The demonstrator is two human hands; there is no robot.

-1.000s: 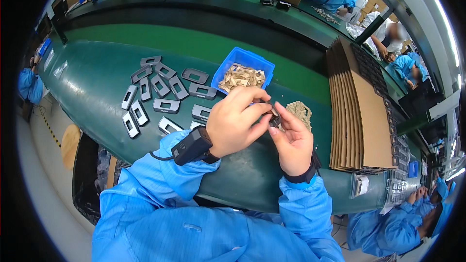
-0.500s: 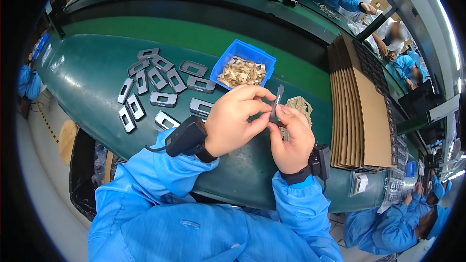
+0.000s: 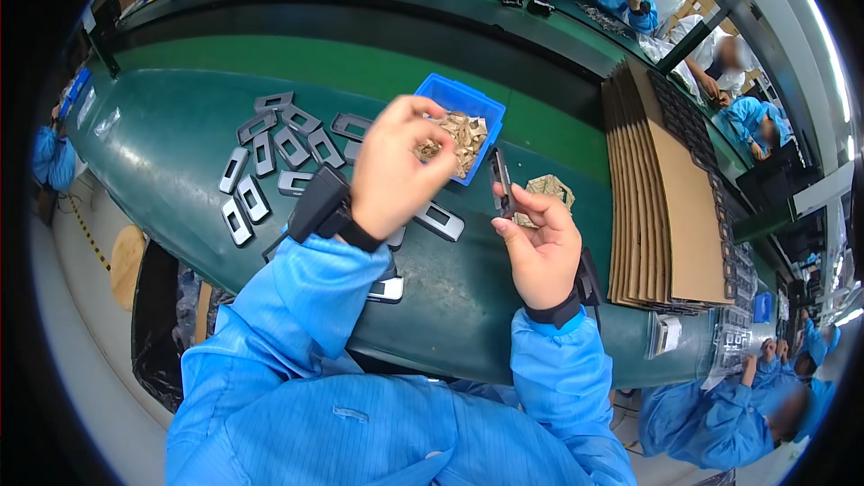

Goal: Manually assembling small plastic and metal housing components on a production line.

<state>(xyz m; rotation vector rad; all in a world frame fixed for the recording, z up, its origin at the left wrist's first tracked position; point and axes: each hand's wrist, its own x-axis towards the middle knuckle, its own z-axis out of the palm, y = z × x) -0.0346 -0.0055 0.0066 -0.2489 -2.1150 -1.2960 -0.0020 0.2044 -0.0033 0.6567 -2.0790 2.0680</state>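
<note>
Dark-green table (image 3: pixel 432 324) carries a blue bin (image 3: pixel 445 90) near its far edge. Half a second earlier, both hands met on the dark rectangular frame (image 3: pixel 501 182); now they are apart. Left hand (image 3: pixel 396 166) has released it and is at the bin, thumb and forefinger parted. Right hand (image 3: pixel 544 247) alone pinches the frame's lower end, between bin and near edge. Frame appears slim, nearly edge-on; inner detail cannot be told.

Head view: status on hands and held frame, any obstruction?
Right hand pinching dark frame, nearly edge-on. Left hand blurred, apart from frame; grip unclear. Left hand partly hides blue bin.
</note>
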